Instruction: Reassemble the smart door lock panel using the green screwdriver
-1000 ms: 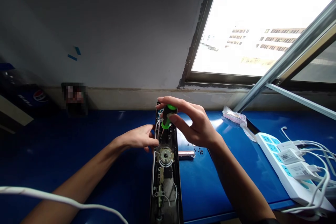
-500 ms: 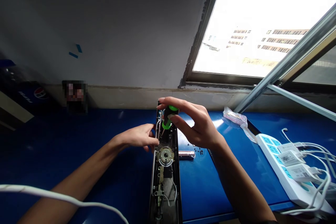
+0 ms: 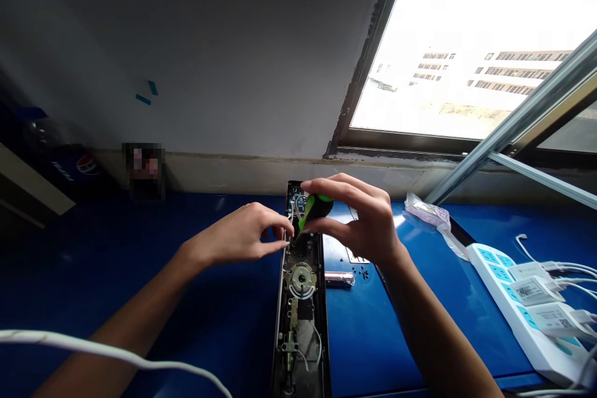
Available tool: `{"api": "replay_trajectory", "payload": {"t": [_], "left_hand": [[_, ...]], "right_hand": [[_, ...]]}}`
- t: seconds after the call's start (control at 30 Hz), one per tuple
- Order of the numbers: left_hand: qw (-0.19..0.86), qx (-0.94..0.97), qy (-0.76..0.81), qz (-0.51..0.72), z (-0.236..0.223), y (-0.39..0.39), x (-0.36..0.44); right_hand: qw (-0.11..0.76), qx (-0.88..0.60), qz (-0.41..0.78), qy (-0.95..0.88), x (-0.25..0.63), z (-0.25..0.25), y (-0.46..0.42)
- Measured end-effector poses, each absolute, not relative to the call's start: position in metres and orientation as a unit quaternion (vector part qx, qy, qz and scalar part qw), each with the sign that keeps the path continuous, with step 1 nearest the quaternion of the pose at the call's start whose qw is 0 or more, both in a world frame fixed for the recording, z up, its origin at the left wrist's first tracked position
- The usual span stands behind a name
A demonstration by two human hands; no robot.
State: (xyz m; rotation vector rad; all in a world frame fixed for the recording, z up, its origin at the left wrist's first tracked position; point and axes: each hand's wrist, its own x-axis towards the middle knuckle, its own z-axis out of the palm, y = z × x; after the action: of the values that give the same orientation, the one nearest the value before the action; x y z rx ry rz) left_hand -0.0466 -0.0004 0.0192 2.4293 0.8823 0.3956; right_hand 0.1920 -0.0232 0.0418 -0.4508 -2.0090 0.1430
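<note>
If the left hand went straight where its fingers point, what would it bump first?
Probably the green-and-black screwdriver in the right hand, close beyond the left hand, though depth is unclear.

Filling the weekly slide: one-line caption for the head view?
Right hand holding a green-and-black screwdriver over an open black case, left hand at the case's left edge.

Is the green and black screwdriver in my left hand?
No, the right hand grips the screwdriver, while the left hand is at the left edge of the black casing.
</note>
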Motion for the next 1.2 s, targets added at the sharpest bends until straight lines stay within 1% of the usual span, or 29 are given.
{"api": "replay_trajectory", "payload": {"t": [0.1,0.17,0.3,0.43,0.8,0.97,1.03,1.13,1.2], "left_hand": [[0.25,0.915,0.284,0.138,0.017,0.0,-0.045],[0.243,0.921,0.278,0.127,0.014,0.001,-0.046],[0.206,0.934,0.275,0.091,0.011,0.002,-0.049],[0.184,0.944,0.269,0.055,0.012,0.001,-0.05],[0.182,0.95,0.247,0.051,0.013,-0.005,-0.041],[0.188,0.95,0.242,0.058,0.012,-0.007,-0.039],[0.192,0.95,0.24,0.058,0.011,-0.006,-0.04],[0.207,0.944,0.249,0.062,0.011,-0.002,-0.044],[0.22,0.939,0.254,0.067,0.012,0.0,-0.048]], "right_hand": [[0.493,-0.199,0.111,-0.84,0.192,0.044,-0.026],[0.5,-0.192,0.132,-0.834,0.192,0.045,-0.028],[0.518,-0.187,0.102,-0.828,0.193,0.046,-0.026],[0.51,-0.186,0.118,-0.832,0.192,0.044,-0.024],[0.512,-0.171,0.1,-0.836,0.191,0.045,-0.024],[0.485,-0.195,0.146,-0.84,0.19,0.047,-0.028],[0.495,-0.186,0.133,-0.838,0.19,0.046,-0.028],[0.524,-0.183,0.064,-0.829,0.191,0.044,-0.025],[0.517,-0.194,0.061,-0.831,0.191,0.043,-0.025]]}}
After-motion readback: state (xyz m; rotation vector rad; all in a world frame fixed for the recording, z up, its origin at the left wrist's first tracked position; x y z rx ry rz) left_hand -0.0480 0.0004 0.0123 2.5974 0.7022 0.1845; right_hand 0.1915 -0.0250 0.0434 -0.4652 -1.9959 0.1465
